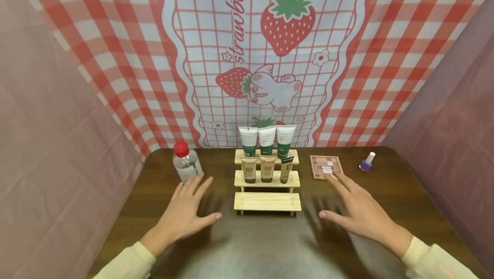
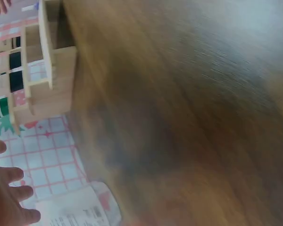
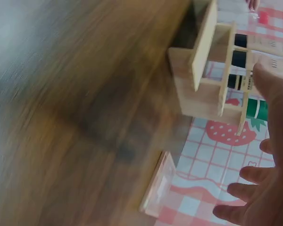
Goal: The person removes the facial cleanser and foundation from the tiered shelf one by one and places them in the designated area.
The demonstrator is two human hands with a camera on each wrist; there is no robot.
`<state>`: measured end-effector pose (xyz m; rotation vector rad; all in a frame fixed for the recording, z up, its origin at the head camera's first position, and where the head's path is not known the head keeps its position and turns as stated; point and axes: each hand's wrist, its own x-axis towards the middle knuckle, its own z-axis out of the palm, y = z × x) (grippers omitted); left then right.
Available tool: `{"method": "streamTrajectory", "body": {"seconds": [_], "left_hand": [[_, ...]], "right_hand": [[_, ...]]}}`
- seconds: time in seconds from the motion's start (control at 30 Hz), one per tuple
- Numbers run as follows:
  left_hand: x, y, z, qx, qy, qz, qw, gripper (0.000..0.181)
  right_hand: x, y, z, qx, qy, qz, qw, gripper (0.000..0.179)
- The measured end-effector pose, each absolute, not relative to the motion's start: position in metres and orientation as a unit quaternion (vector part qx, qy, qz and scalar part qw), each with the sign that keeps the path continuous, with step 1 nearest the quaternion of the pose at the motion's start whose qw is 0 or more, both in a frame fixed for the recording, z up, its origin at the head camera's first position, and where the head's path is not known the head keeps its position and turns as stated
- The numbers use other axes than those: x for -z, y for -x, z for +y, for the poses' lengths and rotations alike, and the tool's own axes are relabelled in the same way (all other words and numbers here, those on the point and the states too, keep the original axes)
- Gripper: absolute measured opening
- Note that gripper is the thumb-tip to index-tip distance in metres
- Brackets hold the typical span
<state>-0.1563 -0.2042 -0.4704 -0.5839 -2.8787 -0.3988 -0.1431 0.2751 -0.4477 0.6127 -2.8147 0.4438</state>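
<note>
My left hand (image 1: pixel 184 212) hovers with spread fingers over the table's left side, nearest a clear bottle (image 1: pixel 187 163) with a red cap. Its fingertips overlap the bottle's lower edge in the head view; contact cannot be told. On the right, my right hand (image 1: pixel 360 210) is spread likewise, fingertips by an eyeshadow palette (image 1: pixel 322 166). Between the hands stands a three-step wooden rack (image 1: pixel 267 201). White-and-green tubes (image 1: pixel 266 141) fill its top step, and two beige tubes (image 1: pixel 268 168) plus a slim gold tube (image 1: pixel 286 170) stand on the middle one. Neither hand holds anything.
A purple nail polish bottle (image 1: pixel 366 162) with a white cap stands at the far right of the brown table (image 1: pixel 401 201). Behind the table hangs a strawberry-print cloth (image 1: pixel 332 90). Pinkish cloth walls (image 1: pixel 447 111) close off both sides.
</note>
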Motion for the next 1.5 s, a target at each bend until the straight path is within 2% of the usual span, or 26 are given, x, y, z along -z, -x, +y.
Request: {"method": "streamTrajectory", "body": {"seconds": [0.2, 0.5, 0.67, 0.87, 1.23, 1.5], "left_hand": [[0.453, 0.171, -0.183, 0.250, 0.188, -0.944, 0.107, 0.086], [0.447, 0.197, -0.152, 0.369, 0.187, -0.906, 0.089, 0.072], [0.446, 0.209, -0.138, 0.428, 0.184, -0.881, 0.084, 0.067], [0.445, 0.219, -0.126, 0.481, 0.170, -0.858, 0.052, 0.063], [0.445, 0.227, -0.113, 0.507, 0.173, -0.844, 0.023, 0.062], [0.447, 0.227, -0.110, 0.502, 0.180, -0.845, 0.028, 0.046]], "right_hand": [[0.448, 0.156, 0.262, -0.263, -0.187, -0.942, 0.091, 0.081], [0.471, 0.174, 0.233, -0.381, -0.108, -0.918, 0.036, 0.061], [0.482, 0.178, 0.224, -0.392, -0.088, -0.915, 0.030, 0.055], [0.488, 0.182, 0.219, -0.414, -0.075, -0.907, 0.007, 0.047], [0.496, 0.179, 0.211, -0.436, -0.061, -0.897, -0.019, 0.043], [0.501, 0.178, 0.207, -0.443, -0.057, -0.894, -0.021, 0.039]]}}
